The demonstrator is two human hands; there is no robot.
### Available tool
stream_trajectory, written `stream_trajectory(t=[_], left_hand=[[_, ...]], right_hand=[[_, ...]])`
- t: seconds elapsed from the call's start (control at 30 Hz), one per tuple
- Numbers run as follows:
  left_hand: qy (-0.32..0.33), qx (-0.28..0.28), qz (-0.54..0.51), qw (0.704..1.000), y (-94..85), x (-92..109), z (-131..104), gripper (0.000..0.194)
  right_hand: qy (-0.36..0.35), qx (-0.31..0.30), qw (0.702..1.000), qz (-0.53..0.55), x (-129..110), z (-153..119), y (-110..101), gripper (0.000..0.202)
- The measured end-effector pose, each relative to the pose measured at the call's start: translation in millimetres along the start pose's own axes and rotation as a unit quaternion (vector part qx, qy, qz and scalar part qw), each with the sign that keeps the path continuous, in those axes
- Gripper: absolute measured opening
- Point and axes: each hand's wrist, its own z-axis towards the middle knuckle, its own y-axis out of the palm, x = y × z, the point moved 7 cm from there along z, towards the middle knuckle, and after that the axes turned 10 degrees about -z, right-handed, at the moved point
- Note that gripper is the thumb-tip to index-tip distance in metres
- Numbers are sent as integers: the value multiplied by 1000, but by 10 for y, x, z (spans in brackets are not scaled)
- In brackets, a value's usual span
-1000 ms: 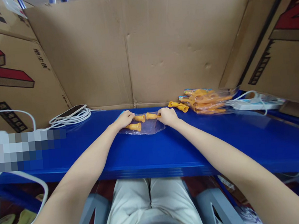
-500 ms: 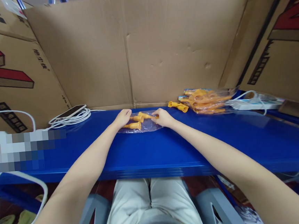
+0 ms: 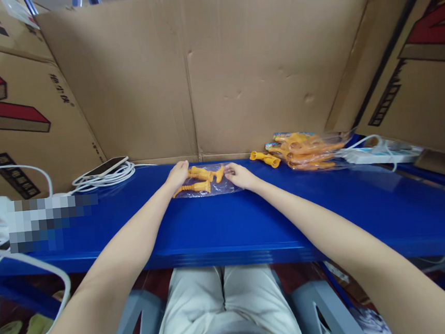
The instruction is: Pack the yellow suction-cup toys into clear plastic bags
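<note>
A clear plastic bag [image 3: 226,189] lies flat on the blue shelf top in front of me, with several yellow-orange plastic pieces [image 3: 203,174] in or on it. One longer ribbed piece [image 3: 199,186] lies toward the near edge. My left hand [image 3: 177,176] is closed on the bag's left end, its fingertips partly hidden. At the other end, the bent fingers of my right hand [image 3: 239,176] pinch the bag's edge, close to a small curved yellow piece [image 3: 219,174].
To the right lie loose yellow pieces [image 3: 265,158] and a pile of bagged orange pieces [image 3: 307,152]. Behind stands a cardboard wall [image 3: 238,77]. At left are a phone [image 3: 107,166], coiled white cable [image 3: 116,177] and white plugs [image 3: 0,207]. The blue shelf's front edge [image 3: 230,254] is above my lap.
The yellow pieces in the bag have shifted and spread out, with the small curved one now separate near my right hand. My left hand has moved slightly left, and the right-hand fingers have changed their hold.
</note>
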Motion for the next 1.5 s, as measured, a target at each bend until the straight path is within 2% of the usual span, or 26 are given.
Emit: stream_trajectory(t=[0.1, 0.2, 0.3, 0.4, 0.5, 0.6, 0.77, 0.97, 1.13, 1.23, 1.37, 1.5], left_hand=[[7, 9, -20, 1000, -16, -14, 5, 46], [5, 11, -50, 999, -17, -44, 30, 45], [-5, -5, -100, 995, 20, -91, 77, 43], [-17, -26, -155, 987, 72, -122, 111, 42], [-30, -36, -178, 983, 91, -115, 100, 40], [-46, -52, -179, 981, 96, -73, 50, 38], [-59, -83, -201, 974, 137, -26, -9, 35], [-25, -86, -219, 971, 205, -63, 41, 31], [37, -104, -74, 991, 189, 43, 13, 42], [74, -122, 35, 989, 208, 152, -55, 53], [48, -186, 188, 963, 355, 132, -159, 63], [28, -260, 265, 928, 506, 49, -219, 69]], right_hand=[[-44, -36, 997, 57, -16, 36, 107, 34], [-64, -47, 996, 47, -19, 24, 129, 42], [-95, -27, 995, -16, -63, -22, 60, 42], [-145, 10, 986, -83, -163, -80, -25, 33], [-186, 19, 979, -82, -270, -135, -58, 30], [-215, 10, 974, -66, -362, -194, -69, 36], [-129, -14, 979, -157, -329, -240, -89, 55], [-76, -17, 969, -236, -339, -280, -121, 40], [-73, -14, 967, -242, -338, -270, -109, 33], [-75, -14, 969, -236, -328, -251, -94, 31], [-70, -19, 971, -229, -331, -242, -80, 28], [-49, -18, 972, -228, -339, -256, -99, 30]])
